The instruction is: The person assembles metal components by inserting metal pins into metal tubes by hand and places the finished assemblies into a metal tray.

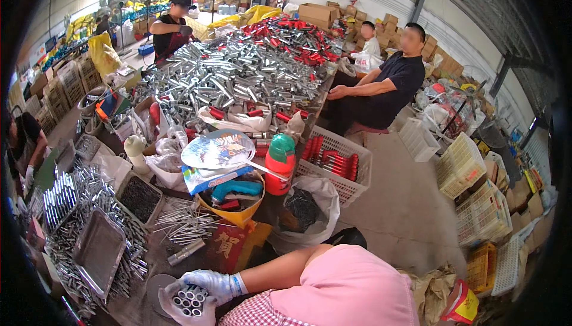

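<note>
Near the lower left, a bundle of several short silver metal tubes (189, 302) is gathered with its round open ends facing up. My right hand (219, 284), in a white glove with a blue cuff, wraps around its far side. Cupped around the near side is my left hand (204, 316), also white-gloved and partly cut off by the lower edge. Beside the hands lies a round grey disc (156, 293) on the table. A thicker silver tube (186, 252) and a loose pile of thin metal rods (185, 223) lie just beyond.
An empty metal tray (100, 251) rests on heaped metal pins at left. A yellow tub (243, 216) holds a teal power tool (235, 189). Beyond stands a red bottle (280, 165) and a crate (339, 189) of red-handled parts. Metal parts heap the far table; other people sit around it.
</note>
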Action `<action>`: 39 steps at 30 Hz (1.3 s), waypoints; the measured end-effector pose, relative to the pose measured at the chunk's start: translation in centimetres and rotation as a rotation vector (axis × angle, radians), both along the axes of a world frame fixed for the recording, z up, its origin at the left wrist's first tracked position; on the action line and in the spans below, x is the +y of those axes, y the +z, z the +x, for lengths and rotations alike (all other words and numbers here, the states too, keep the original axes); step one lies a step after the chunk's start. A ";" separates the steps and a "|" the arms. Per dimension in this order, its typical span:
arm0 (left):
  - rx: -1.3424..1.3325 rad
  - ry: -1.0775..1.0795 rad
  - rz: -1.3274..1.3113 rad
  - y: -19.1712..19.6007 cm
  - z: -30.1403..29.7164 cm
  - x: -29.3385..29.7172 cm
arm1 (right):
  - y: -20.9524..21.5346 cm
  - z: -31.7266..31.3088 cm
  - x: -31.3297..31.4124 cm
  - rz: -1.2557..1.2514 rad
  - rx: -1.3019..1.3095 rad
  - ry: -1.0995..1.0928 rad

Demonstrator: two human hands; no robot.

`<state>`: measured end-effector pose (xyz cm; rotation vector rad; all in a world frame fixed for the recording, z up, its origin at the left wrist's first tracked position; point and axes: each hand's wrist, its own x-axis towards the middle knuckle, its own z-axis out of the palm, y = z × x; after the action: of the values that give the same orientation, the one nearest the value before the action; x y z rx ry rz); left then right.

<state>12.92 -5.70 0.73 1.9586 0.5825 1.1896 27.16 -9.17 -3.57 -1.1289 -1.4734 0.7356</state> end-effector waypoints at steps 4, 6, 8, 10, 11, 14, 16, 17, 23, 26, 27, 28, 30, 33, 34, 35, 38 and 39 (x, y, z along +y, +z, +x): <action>-0.068 0.016 -0.125 0.2 0.0 0.0 | -0.6 -1.7 0.3 0.044 0.021 -0.081; 0.056 0.171 -0.029 2.5 0.6 -0.1 | 1.1 -2.8 0.3 -0.151 0.352 -0.034; -0.025 0.135 -0.203 2.4 0.6 0.6 | -0.2 -3.1 0.7 -0.044 0.235 -0.061; -0.174 0.102 -0.336 2.5 1.1 0.9 | 0.1 -3.1 0.8 0.164 0.067 -0.128; -0.174 0.112 -0.336 3.0 1.1 1.0 | 0.2 -2.7 1.1 0.162 0.069 -0.118; 0.000 0.006 -0.155 2.5 -0.1 1.3 | -0.4 -2.0 0.3 0.094 -0.029 -0.127; -0.181 -0.054 -0.341 0.5 0.1 1.5 | 0.2 -1.6 0.9 0.081 -0.189 -0.105; -0.210 -0.040 -0.290 0.0 0.0 1.7 | 0.4 -1.7 1.1 0.075 -0.160 -0.106; -0.208 0.022 -0.446 1.2 0.6 1.0 | 1.2 -2.7 0.0 -0.003 0.088 -0.018; -0.243 -0.050 -0.564 3.1 1.4 1.2 | -0.1 -1.8 0.5 0.045 0.001 -0.106; -0.242 -0.098 -0.548 3.0 0.9 1.2 | 0.2 -1.6 0.5 0.041 0.005 -0.100; -0.240 -0.092 -0.551 2.3 0.8 1.2 | 0.6 -1.1 0.5 0.017 -0.030 -0.076; -0.247 -0.117 -0.516 0.5 1.2 1.4 | 0.8 -0.2 1.0 -0.138 0.006 0.057; -0.373 -0.052 -0.680 0.4 1.3 1.1 | 1.5 -0.2 0.7 -0.247 -0.451 -0.030; -0.421 -0.023 -0.692 0.6 1.4 0.9 | 1.3 -0.3 0.9 -0.309 -0.478 -0.012; -0.425 -0.005 -0.688 0.7 1.2 1.1 | 1.0 -0.6 0.9 -0.239 -0.589 -0.031; -0.548 -0.160 -0.911 -0.4 -0.1 1.5 | -1.4 -1.7 1.8 -0.167 -0.502 0.019; -0.601 -0.193 -0.900 -0.9 -0.5 1.8 | -0.3 -1.7 1.5 0.005 -0.575 -0.066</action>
<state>12.41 -3.93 -0.16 0.8267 0.4685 1.0542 25.42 -7.64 -3.90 -1.4531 -1.8951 0.3693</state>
